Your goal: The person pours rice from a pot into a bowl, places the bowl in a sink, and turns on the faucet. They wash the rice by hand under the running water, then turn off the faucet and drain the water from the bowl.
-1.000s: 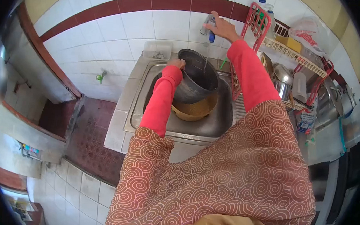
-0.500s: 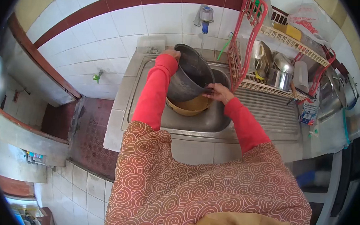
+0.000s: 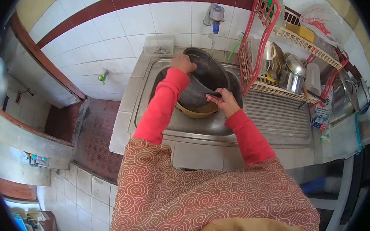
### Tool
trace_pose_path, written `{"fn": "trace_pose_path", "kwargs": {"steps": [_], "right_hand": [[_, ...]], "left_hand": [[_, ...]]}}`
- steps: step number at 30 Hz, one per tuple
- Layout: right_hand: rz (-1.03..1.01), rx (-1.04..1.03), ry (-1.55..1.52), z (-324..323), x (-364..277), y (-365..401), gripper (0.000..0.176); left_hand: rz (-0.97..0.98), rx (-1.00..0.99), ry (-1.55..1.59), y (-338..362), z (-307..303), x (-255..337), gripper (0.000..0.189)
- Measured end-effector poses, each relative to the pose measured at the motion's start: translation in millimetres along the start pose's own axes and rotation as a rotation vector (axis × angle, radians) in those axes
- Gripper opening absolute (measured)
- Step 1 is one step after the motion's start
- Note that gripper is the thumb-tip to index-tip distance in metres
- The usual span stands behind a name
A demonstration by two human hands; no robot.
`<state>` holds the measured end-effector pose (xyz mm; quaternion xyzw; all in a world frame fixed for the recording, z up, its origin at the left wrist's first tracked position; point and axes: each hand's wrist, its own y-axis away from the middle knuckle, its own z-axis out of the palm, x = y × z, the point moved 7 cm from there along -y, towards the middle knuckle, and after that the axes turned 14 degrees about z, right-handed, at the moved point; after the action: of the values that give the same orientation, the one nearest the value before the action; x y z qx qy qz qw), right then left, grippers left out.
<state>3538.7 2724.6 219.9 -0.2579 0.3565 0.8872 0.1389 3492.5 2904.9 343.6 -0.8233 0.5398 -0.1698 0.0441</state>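
A large dark basin (image 3: 197,91) is tilted in the steel sink (image 3: 167,125), its open side toward the wall under the tap (image 3: 217,16), from which water runs. My left hand (image 3: 183,64) is closed on the basin's left rim. On the near right rim, my right hand (image 3: 224,102) grips with thumb and fingers. Beneath the dark basin sits a yellowish basin (image 3: 196,112), mostly covered by it.
A red and cream dish rack (image 3: 280,88) with a metal pot (image 3: 289,81) and cups stands right of the sink, behind the ridged drainboard (image 3: 278,117). A clear plastic tub (image 3: 159,45) is at the back left corner. A packet (image 3: 321,111) stands at the right.
My left hand has shifted along the dark basin's rim toward me, and the basin's tilt has changed a little. The whole view has moved slightly.
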Motion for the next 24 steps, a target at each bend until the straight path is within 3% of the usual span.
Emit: {"fn": "trace_pose_path", "kwargs": {"steps": [4, 7, 10, 13, 16, 22, 24], "right_hand": [[-0.061, -0.089, -0.096, 13.8, 2.6, 8.4, 0.015], [0.085, -0.099, -0.117, 17.8, 10.7, 0.3, 0.023], [0.25, 0.02, 0.15, 10.4, 12.4, 13.7, 0.024], [0.159, 0.234, 0.292, -18.6, -3.5, -4.1, 0.025], [0.139, 0.054, 0.201, -28.7, -3.1, -33.0, 0.022], [-0.039, 0.109, 0.038, -15.8, -0.9, -19.8, 0.016], [0.03, 0.07, -0.014, -10.1, 5.8, -22.3, 0.015]], "left_hand": [[-0.014, 0.122, -0.021, 12.1, 3.4, 9.0, 0.027], [0.076, 0.171, -0.017, 1.0, -2.4, 9.2, 0.02], [0.079, 0.171, 0.004, -6.0, -12.2, 4.6, 0.021], [0.064, 0.119, -0.042, -16.6, -18.5, -1.3, 0.021], [0.078, 0.106, -0.149, -21.1, -21.9, 3.3, 0.02], [0.094, 0.229, -0.229, -12.1, -30.5, 4.9, 0.013], [0.112, 0.257, -0.192, 0.5, -28.6, 10.1, 0.012]]}}
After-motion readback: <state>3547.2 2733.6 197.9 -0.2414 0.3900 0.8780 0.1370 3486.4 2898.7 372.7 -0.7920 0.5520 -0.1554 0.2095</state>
